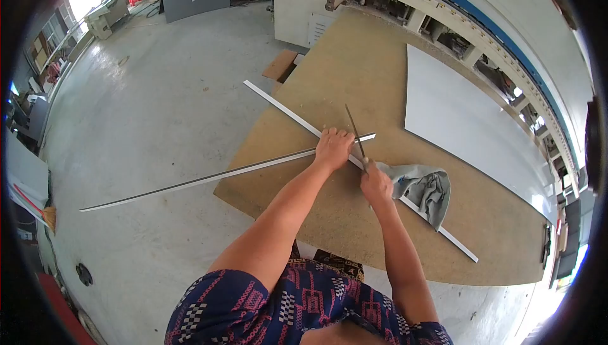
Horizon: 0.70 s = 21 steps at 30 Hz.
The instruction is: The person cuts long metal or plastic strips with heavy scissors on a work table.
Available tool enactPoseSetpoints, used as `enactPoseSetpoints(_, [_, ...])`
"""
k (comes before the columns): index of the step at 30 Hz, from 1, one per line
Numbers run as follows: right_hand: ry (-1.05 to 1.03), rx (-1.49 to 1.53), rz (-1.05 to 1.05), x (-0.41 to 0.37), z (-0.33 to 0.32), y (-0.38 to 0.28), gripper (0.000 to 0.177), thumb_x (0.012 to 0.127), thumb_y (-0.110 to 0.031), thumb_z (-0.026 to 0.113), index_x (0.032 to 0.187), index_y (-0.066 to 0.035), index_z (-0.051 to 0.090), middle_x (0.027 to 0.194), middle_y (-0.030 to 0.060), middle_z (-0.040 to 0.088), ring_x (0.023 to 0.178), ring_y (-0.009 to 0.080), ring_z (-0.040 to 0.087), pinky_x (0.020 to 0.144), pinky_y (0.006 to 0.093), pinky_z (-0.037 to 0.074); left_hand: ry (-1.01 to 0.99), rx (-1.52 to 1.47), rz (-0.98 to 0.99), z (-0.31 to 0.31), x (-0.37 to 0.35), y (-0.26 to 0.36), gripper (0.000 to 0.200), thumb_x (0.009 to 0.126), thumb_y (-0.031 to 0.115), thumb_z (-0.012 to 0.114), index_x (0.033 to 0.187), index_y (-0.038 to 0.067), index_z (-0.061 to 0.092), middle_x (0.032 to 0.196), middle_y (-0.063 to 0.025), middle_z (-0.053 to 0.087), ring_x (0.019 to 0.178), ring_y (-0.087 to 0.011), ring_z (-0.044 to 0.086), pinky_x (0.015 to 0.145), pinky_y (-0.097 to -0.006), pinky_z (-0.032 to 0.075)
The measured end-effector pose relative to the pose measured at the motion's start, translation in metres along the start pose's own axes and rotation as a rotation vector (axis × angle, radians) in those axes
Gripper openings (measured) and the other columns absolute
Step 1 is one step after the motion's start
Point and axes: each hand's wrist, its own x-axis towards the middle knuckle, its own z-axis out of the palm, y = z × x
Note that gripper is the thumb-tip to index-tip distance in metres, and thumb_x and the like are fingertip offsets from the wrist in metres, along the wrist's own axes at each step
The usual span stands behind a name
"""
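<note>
Two long, thin strips cross under my left hand [334, 148], whose fingers are closed over them near the crossing. One is a white strip with a dark edge [209, 179]; its short right end sticks out just past my fingers. The other, a plain white strip [278, 105], runs diagonally across the brown board [354, 72]. My right hand [377, 185] is wrapped around the handle of a narrow, saw-like blade [354, 128]. That blade points away from me and overlaps the dark-edged strip's end. A crumpled grey cloth [425, 186] lies over the plain strip beside my right hand.
A large white panel [468, 117] rests on the board at the right, along a long machine [506, 41]. An open cardboard box [282, 66] stands by the board's far left edge. Grey floor [145, 110] stretches to the left, with a broom [49, 217] at the far side.
</note>
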Motion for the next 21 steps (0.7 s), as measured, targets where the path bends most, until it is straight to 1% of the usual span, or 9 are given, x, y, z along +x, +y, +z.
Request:
enactPoseSetpoints(3, [-0.167,-0.063,0.139,-0.053,-0.029,-0.005,0.049,0.082,-0.019,0.05,0.127,-0.004,0.042,0.079,0.0225,0.064,0.079,0.0391,0.063,0.07,0.0484,0.048,-0.022,0.006,-0.016,0.004,0.001,-0.001,0.013,0.085,0.022,0.053,0.089,0.01,0.057,0.089,-0.0078,0.06,0.093,-0.0287,0.053,0.087,-0.0446,0.038])
enactPoseSetpoints(6, [-0.162,-0.062,0.144,-0.067,-0.032,0.0,0.048,0.081,-0.018,0.05,0.126,-0.003,0.043,0.08,0.0238,0.063,0.079,0.039,0.063,0.07,0.0485,0.048,-0.003,0.016,-0.012,0.001,0.0,0.001,0.013,0.085,0.021,0.053,0.088,0.01,0.057,0.088,-0.0076,0.06,0.093,-0.0288,0.053,0.087,-0.0446,0.038])
enactPoseSetpoints(9, [-0.149,-0.038,0.107,-0.027,-0.029,-0.008,0.045,0.082,-0.019,0.05,0.122,-0.001,0.045,0.082,0.0242,0.063,0.079,0.0392,0.063,0.07,0.049,0.047,-0.048,-0.008,-0.027,-0.003,0.001,0.002,0.013,0.084,0.022,0.054,0.087,0.009,0.057,0.088,-0.0073,0.06,0.092,-0.0289,0.053,0.087,-0.0445,0.038])
enactPoseSetpoints(12, [-0.092,-0.029,0.058,0.018,-0.013,-0.018,0.042,0.082,-0.022,0.049,0.119,-0.003,0.046,0.083,0.0243,0.064,0.08,0.0397,0.063,0.071,0.0494,0.047,0.019,0.023,0.004,0.001,-0.001,0.0,0.013,0.084,0.022,0.054,0.088,0.01,0.056,0.088,-0.0073,0.06,0.092,-0.029,0.053,0.087,-0.0444,0.038])
enactPoseSetpoints(15, [-0.03,-0.016,0.077,0.02,-0.002,-0.016,0.041,0.083,-0.022,0.049,0.119,-0.004,0.047,0.083,0.0237,0.064,0.08,0.0396,0.063,0.071,0.0495,0.047,0.02,0.019,0.004,0.004,-0.001,-0.001,0.013,0.084,0.022,0.054,0.089,0.01,0.056,0.09,-0.0071,0.06,0.092,-0.0289,0.053,0.087,-0.0448,0.038])
enactPoseSetpoints(18, [-0.156,-0.042,0.123,-0.019,-0.023,-0.014,0.041,0.083,-0.022,0.05,0.12,-0.003,0.048,0.083,0.024,0.064,0.08,0.0396,0.063,0.071,0.0493,0.048,0.017,0.012,0.004,0.005,0.0,-0.002,0.013,0.084,0.022,0.054,0.089,0.011,0.056,0.09,-0.007,0.059,0.092,-0.0286,0.053,0.087,-0.0448,0.038])
enactPoseSetpoints(21, [-0.148,-0.023,0.176,-0.059,-0.033,-0.011,0.037,0.083,-0.021,0.05,0.115,-0.003,0.05,0.082,0.0243,0.064,0.079,0.0402,0.062,0.07,0.0501,0.048,-0.011,0.034,-0.002,0.004,0.0,-0.001,0.013,0.085,0.023,0.053,0.09,0.011,0.056,0.09,-0.0068,0.06,0.092,-0.0281,0.053,0.088,-0.0442,0.037])
